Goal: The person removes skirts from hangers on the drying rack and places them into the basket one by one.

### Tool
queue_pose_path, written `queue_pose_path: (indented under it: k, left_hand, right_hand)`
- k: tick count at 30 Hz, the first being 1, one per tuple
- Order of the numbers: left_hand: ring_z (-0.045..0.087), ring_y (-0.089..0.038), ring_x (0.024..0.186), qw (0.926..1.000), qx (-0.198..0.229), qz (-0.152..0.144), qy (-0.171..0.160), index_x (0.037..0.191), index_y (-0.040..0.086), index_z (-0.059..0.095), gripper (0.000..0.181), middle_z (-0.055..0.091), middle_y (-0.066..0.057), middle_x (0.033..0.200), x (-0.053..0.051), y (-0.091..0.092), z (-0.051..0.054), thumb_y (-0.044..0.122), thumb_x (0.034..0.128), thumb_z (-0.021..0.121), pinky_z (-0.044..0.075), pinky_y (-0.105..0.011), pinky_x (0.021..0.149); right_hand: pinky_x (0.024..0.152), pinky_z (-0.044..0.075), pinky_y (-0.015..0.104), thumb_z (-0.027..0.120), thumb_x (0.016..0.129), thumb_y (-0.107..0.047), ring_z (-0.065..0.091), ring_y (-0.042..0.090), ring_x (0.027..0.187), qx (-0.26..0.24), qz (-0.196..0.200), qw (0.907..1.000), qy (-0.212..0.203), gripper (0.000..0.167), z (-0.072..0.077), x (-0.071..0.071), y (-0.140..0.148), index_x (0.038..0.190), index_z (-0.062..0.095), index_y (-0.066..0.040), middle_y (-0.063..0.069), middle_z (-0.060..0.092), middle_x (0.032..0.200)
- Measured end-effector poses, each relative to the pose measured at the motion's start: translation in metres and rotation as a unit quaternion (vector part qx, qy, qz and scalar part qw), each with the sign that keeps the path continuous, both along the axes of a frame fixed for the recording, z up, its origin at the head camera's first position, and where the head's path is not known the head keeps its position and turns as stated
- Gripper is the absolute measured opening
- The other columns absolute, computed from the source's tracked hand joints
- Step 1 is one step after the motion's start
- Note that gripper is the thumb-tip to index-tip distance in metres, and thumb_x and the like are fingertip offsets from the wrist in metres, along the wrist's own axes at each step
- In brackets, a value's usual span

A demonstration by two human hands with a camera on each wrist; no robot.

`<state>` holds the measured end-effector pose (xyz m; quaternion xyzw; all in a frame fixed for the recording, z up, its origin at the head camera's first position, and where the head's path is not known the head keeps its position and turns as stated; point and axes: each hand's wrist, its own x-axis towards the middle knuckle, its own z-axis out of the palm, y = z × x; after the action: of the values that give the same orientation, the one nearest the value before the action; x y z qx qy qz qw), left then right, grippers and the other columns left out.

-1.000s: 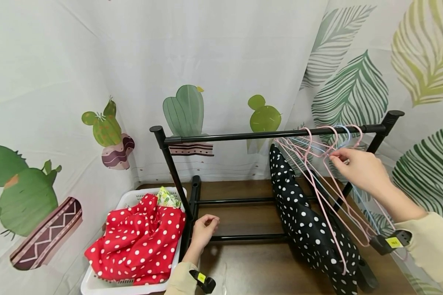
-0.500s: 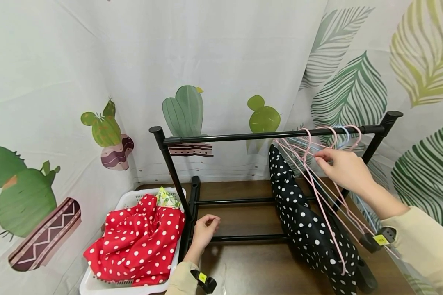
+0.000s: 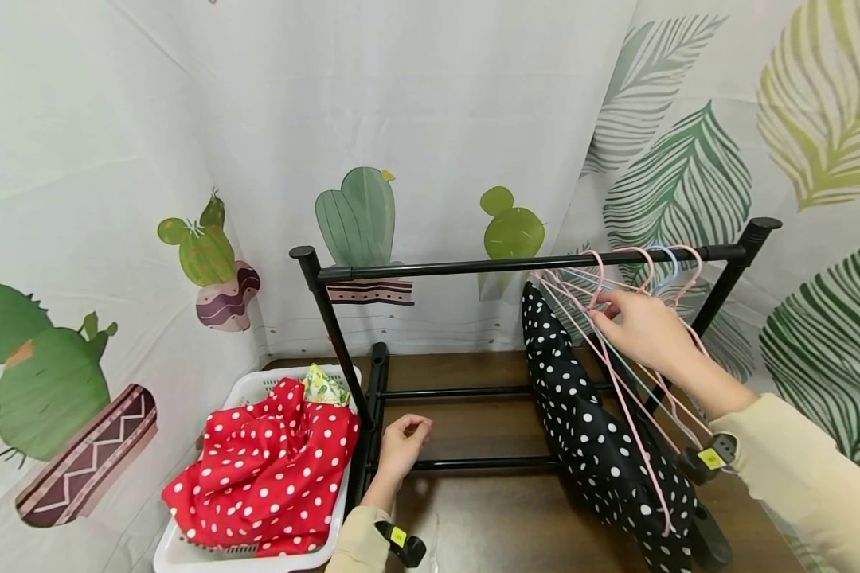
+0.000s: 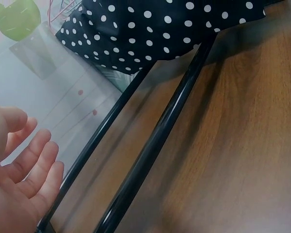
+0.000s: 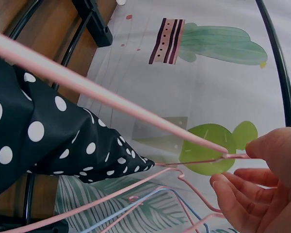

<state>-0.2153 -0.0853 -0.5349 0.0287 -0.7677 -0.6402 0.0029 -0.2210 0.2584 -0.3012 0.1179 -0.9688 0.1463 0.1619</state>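
Observation:
In the head view, my right hand (image 3: 645,330) is at the neck of the front pink hanger (image 3: 619,382), which hangs on the black rack (image 3: 444,267). The right wrist view shows that hanger's neck (image 5: 230,156) running up to the thumb, with a gap between thumb and fingers. Black cloth with white polka dots (image 3: 580,414) hangs at this hanger. Several more pink and blue hangers (image 3: 666,263) hang behind it. My left hand (image 3: 401,446) is loosely curled near the rack's left post, holding nothing; the left wrist view shows its relaxed fingers (image 4: 41,155).
A white basket (image 3: 251,561) at the left holds red polka-dot cloth (image 3: 272,469) and a yellow-green printed piece (image 3: 326,386). Two low black bars (image 3: 473,463) join the rack's feet above the brown wooden table (image 3: 487,517). A printed curtain (image 3: 437,103) lies behind.
My right hand has moved left along the hangers, from the rear ones to the neck of the front pink hanger. The left hand has barely moved.

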Motion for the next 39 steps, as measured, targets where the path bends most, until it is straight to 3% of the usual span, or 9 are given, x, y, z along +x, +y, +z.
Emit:
queue_pose_path:
  k: [5,7,8,15,20,25,34,39]
  left_hand:
    - [0.062,-0.018,0.069,0.9999,-0.009,-0.004,0.014,0.09,-0.002,0.066,0.012,0.065,-0.024,0.089,0.013,0.006,0.025,0.007,0.0871,0.058,0.049,-0.02,0.057]
    - [0.062,-0.017,0.068,0.9997,-0.014,-0.004,0.017,0.09,-0.002,0.066,0.013,0.065,-0.023,0.087,0.015,0.007,0.027,0.007,0.0873,0.058,0.05,-0.021,0.057]
    - [0.062,-0.017,0.069,0.9998,-0.012,-0.004,0.017,0.09,-0.003,0.066,0.013,0.065,-0.023,0.087,0.015,0.007,0.026,0.007,0.0873,0.058,0.05,-0.022,0.058]
    - [0.06,-0.011,0.066,0.9999,-0.009,0.004,0.01,0.087,0.008,0.069,0.01,0.067,-0.012,0.081,-0.003,0.004,-0.014,0.015,0.0861,0.062,0.051,-0.022,0.058]
    - [0.06,-0.011,0.067,0.9999,-0.011,0.003,0.009,0.088,0.007,0.069,0.011,0.066,-0.016,0.084,-0.003,0.006,-0.015,0.015,0.0859,0.061,0.05,-0.022,0.058]
    - [0.058,-0.009,0.066,1.0,-0.006,0.001,0.007,0.088,0.007,0.068,0.011,0.066,-0.011,0.08,-0.003,0.01,-0.015,0.015,0.086,0.061,0.05,-0.022,0.058]
    - [0.059,-0.011,0.067,1.0,-0.002,-0.007,0.004,0.09,0.008,0.068,0.013,0.066,-0.013,0.083,-0.003,0.014,-0.018,0.019,0.0863,0.062,0.049,-0.022,0.059]
    - [0.063,-0.017,0.073,0.9999,0.005,-0.013,0.005,0.091,0.006,0.067,0.015,0.066,-0.013,0.085,-0.003,0.015,-0.019,0.019,0.0868,0.062,0.054,-0.029,0.064]
  right_hand:
    - [0.058,0.047,0.048,0.054,0.09,-0.028,0.064,0.035,0.073,0.0,-0.016,0.9999,0.002,0.029,-0.003,-0.003,-0.004,0.1,0.062,-0.002,0.014,0.069,0.083]
    - [0.059,0.047,0.049,0.054,0.089,-0.028,0.064,0.035,0.073,-0.003,-0.016,0.9999,0.0,0.028,-0.004,-0.004,-0.005,0.098,0.062,-0.002,0.014,0.069,0.082]
    - [0.059,0.047,0.049,0.054,0.089,-0.028,0.064,0.034,0.072,-0.004,-0.016,0.9999,-0.001,0.027,-0.004,-0.006,-0.005,0.097,0.062,-0.003,0.014,0.069,0.082]
    - [0.051,0.044,0.042,0.056,0.087,-0.027,0.06,0.026,0.057,-0.007,-0.015,0.9998,0.005,0.023,-0.009,-0.013,-0.006,0.085,0.062,-0.004,0.008,0.067,0.068]
    - [0.049,0.043,0.042,0.055,0.086,-0.027,0.059,0.026,0.055,-0.018,-0.024,0.9995,-0.005,0.025,-0.009,-0.016,-0.008,0.082,0.062,-0.004,0.009,0.067,0.068]
    - [0.05,0.042,0.041,0.055,0.084,-0.024,0.058,0.027,0.056,-0.03,-0.033,0.999,-0.011,0.021,-0.009,-0.019,-0.01,0.081,0.062,-0.004,0.008,0.065,0.065]
    - [0.042,0.036,0.035,0.055,0.083,-0.017,0.05,0.021,0.047,-0.026,-0.022,0.9994,-0.004,0.02,-0.01,-0.022,-0.013,0.086,0.069,-0.003,0.005,0.061,0.058]
    - [0.041,0.033,0.031,0.054,0.084,-0.015,0.045,0.018,0.045,-0.018,-0.017,0.9997,-0.004,0.02,-0.009,-0.022,-0.014,0.083,0.069,-0.002,0.003,0.059,0.055]
